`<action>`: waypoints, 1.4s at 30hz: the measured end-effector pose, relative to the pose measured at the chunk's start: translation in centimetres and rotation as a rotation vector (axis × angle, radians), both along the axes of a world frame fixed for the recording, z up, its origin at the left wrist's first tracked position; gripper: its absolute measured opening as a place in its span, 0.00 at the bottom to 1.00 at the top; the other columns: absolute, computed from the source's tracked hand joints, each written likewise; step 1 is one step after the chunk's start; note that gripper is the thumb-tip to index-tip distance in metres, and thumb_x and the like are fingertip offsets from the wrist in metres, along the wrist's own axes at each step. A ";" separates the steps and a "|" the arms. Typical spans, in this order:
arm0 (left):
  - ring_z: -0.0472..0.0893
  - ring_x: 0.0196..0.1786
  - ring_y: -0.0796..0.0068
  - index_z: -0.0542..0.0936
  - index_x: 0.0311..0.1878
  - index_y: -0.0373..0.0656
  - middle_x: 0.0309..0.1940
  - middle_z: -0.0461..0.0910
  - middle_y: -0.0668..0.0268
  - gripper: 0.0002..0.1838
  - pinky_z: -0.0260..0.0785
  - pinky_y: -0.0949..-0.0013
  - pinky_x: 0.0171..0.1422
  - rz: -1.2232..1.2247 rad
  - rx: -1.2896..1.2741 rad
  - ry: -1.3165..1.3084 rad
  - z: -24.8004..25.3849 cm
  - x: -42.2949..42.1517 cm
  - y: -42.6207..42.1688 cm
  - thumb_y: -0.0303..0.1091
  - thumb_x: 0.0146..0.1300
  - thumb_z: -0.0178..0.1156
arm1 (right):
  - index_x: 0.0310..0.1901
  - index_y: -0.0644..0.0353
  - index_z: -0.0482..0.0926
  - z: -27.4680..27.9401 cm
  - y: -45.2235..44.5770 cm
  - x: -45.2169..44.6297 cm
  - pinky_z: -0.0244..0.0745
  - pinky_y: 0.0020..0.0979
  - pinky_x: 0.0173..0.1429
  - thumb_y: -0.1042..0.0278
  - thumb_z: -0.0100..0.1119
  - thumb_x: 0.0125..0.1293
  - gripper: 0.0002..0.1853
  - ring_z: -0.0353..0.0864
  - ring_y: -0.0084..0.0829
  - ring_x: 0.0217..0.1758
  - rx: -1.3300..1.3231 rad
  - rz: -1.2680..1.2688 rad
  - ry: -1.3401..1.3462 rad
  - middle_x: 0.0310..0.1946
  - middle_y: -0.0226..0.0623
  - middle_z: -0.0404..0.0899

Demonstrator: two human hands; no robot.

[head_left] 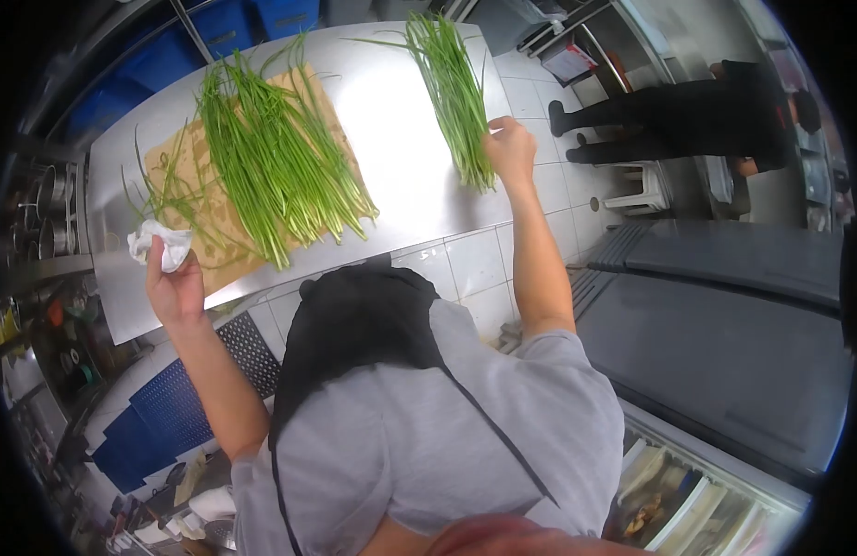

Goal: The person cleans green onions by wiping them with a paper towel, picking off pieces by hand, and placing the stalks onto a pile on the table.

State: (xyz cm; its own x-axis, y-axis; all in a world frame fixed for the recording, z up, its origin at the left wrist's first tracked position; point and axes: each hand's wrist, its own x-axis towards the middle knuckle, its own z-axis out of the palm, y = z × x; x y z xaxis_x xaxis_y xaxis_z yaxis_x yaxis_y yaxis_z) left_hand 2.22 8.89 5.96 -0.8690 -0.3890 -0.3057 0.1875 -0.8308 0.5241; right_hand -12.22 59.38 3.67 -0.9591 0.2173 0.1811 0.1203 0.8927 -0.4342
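at the near left, the left hand (176, 289) is pinching a crumpled white wad (162, 245); beyond, a large pile of green stalks (266, 157) is lying on a brown sheet (226, 215). farther right, the right hand (510, 151) is curling against a smaller bundle (447, 97) on the metal table (378, 102), its grip unclear.

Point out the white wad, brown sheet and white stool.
White wad (166, 243), head view, crumpled middle.
Brown sheet (226, 275), head view, near bottom edge.
White stool (655, 187), head view, right-hand part.
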 end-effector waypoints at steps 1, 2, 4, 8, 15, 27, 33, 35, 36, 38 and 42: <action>0.82 0.45 0.72 0.76 0.53 0.40 0.46 0.82 0.65 0.12 0.77 0.70 0.46 0.002 0.011 0.006 -0.2 0.2 -0.1 0.24 0.67 0.59 | 0.39 0.60 0.84 -1.1 0.3 0.1 0.78 0.45 0.44 0.69 0.61 0.54 0.11 0.85 0.50 0.34 0.073 0.017 -0.018 0.27 0.50 0.84; 0.82 0.46 0.72 0.76 0.53 0.40 0.47 0.81 0.65 0.13 0.76 0.70 0.48 -0.003 0.022 0.000 -0.4 0.4 -0.1 0.24 0.67 0.59 | 0.39 0.60 0.84 -1.9 0.6 -0.1 0.78 0.45 0.44 0.69 0.61 0.55 0.10 0.85 0.50 0.35 0.146 0.040 -0.035 0.28 0.50 0.84; 0.81 0.48 0.71 0.75 0.54 0.41 0.49 0.81 0.65 0.13 0.76 0.68 0.51 0.040 0.021 -0.029 -0.8 1.3 -0.8 0.24 0.67 0.59 | 0.37 0.60 0.85 -0.6 -0.5 0.4 0.78 0.45 0.43 0.66 0.63 0.56 0.10 0.85 0.50 0.36 0.357 0.050 -0.156 0.29 0.50 0.84; 0.79 0.55 0.69 0.73 0.60 0.40 0.53 0.80 0.62 0.19 0.73 0.65 0.60 0.065 -0.036 0.063 -1.6 2.7 -2.3 0.25 0.66 0.60 | 0.33 0.59 0.85 3.0 -5.1 1.5 0.78 0.41 0.40 0.63 0.64 0.61 0.08 0.85 0.44 0.32 0.138 0.189 0.089 0.28 0.45 0.85; 0.79 0.55 0.69 0.72 0.59 0.38 0.54 0.79 0.62 0.19 0.73 0.65 0.55 0.160 0.005 0.095 -0.6 3.5 -2.3 0.36 0.70 0.57 | 0.35 0.60 0.84 2.7 -22.2 6.4 0.78 0.40 0.38 0.69 0.61 0.59 0.07 0.85 0.45 0.31 -0.279 0.873 -0.148 0.28 0.45 0.84; 0.77 0.59 0.62 0.72 0.59 0.38 0.56 0.78 0.60 0.19 0.71 0.59 0.61 0.230 0.028 -0.070 0.3 6.4 -3.4 0.37 0.70 0.54 | 0.28 0.64 0.83 -0.9 -36.1 6.9 0.78 0.46 0.41 0.58 0.63 0.54 0.15 0.84 0.52 0.34 0.182 0.876 -0.288 0.26 0.52 0.83; 0.80 0.55 0.64 0.70 0.62 0.36 0.54 0.79 0.59 0.23 0.71 0.62 0.62 -0.054 -0.105 0.027 -3.1 6.3 -4.1 0.34 0.67 0.56 | 0.27 0.66 0.83 -2.4 -35.6 4.8 0.78 0.46 0.40 0.57 0.64 0.52 0.16 0.84 0.52 0.33 0.183 0.784 -0.329 0.26 0.55 0.82; 0.82 0.51 0.65 0.72 0.61 0.35 0.51 0.82 0.60 0.23 0.72 0.65 0.59 -0.256 -0.334 0.000 -3.9 5.6 -3.1 0.33 0.65 0.58 | 0.28 0.67 0.83 -1.2 -34.8 4.8 0.78 0.43 0.38 0.59 0.64 0.51 0.15 0.85 0.47 0.30 0.087 0.753 -0.361 0.24 0.52 0.82; 0.82 0.48 0.66 0.73 0.60 0.35 0.49 0.82 0.61 0.22 0.72 0.66 0.57 -0.389 -0.461 -0.015 -4.2 5.0 -2.4 0.33 0.64 0.59 | 0.27 0.66 0.83 -1.1 -34.4 4.5 0.78 0.42 0.38 0.61 0.64 0.50 0.14 0.85 0.44 0.30 -0.057 0.701 -0.392 0.24 0.50 0.83; 0.82 0.43 0.68 0.76 0.56 0.35 0.45 0.84 0.63 0.20 0.73 0.67 0.52 -0.656 -0.713 -0.048 -5.1 3.7 -0.7 0.32 0.61 0.60 | 0.26 0.66 0.83 -1.2 -33.4 3.7 0.79 0.39 0.37 0.64 0.63 0.48 0.11 0.85 0.40 0.28 -0.343 0.587 -0.452 0.25 0.48 0.84; 0.80 0.37 0.74 0.79 0.47 0.35 0.36 0.83 0.66 0.15 0.71 0.70 0.43 -0.791 -1.200 -0.118 -6.7 1.5 1.3 0.33 0.58 0.62 | 0.43 0.65 0.80 0.5 -31.0 3.3 0.70 0.25 0.24 0.76 0.62 0.52 0.14 0.78 0.22 0.23 -0.977 0.477 -0.730 0.23 0.36 0.80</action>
